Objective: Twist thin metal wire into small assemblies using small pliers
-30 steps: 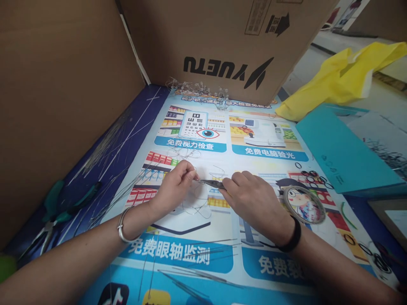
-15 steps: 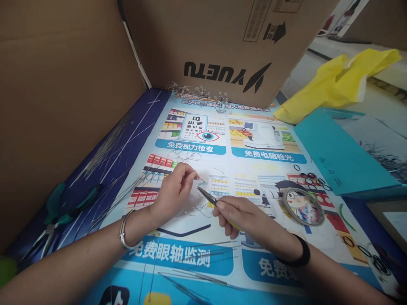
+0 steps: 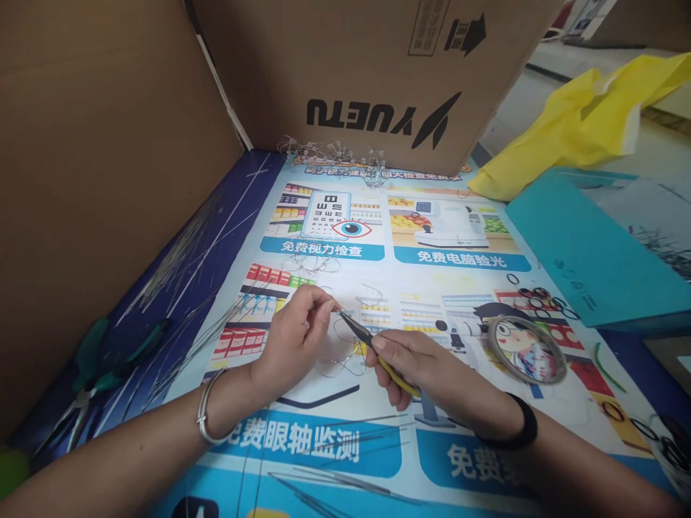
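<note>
My left hand is closed in a pinch on a thin wire, whose curved end sticks out past the fingertips. Pliers with yellow handles lie in my right hand, fingers wrapped round the grips. The dark jaw tips meet the wire just right of my left fingertips; whether they clamp it is too small to tell. Beneath the hands, bent wire loops rest on the printed poster sheet.
Green-handled pliers and straight wires lie at left. Cardboard stands behind bent wire pieces. On the right are a tape roll, black rings, a turquoise folder and yellow cloth-like material.
The plier tips have moved up and in to the wire by my left fingertips. My left hand has shifted slightly, still pinching, and the whole view has tilted a little.
</note>
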Demonstrator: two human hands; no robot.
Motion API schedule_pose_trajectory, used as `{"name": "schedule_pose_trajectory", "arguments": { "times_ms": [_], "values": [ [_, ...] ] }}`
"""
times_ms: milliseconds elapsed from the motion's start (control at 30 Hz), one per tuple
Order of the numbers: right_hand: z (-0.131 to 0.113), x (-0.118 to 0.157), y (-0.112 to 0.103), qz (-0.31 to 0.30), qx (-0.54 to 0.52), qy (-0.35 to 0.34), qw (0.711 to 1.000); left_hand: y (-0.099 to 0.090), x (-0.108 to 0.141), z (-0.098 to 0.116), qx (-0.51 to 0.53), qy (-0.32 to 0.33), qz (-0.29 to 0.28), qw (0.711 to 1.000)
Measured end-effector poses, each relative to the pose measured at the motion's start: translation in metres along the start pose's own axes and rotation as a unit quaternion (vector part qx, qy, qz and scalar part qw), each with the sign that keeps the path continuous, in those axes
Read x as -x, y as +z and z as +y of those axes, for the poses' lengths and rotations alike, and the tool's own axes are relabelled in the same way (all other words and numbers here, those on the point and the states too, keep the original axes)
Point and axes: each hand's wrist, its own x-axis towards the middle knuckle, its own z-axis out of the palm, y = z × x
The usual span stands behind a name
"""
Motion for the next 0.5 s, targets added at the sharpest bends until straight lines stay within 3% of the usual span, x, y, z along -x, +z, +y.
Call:
{"name": "schedule_pose_trajectory", "arguments": {
  "times_ms": [500],
  "values": [
    [0.0031, -0.0009, 0.0019, 0.014, -0.004, 0.002, 1.000, -0.0006, 0.0010, 0.0049, -0.018, -0.011, 0.001, 1.000]
  ]
}}
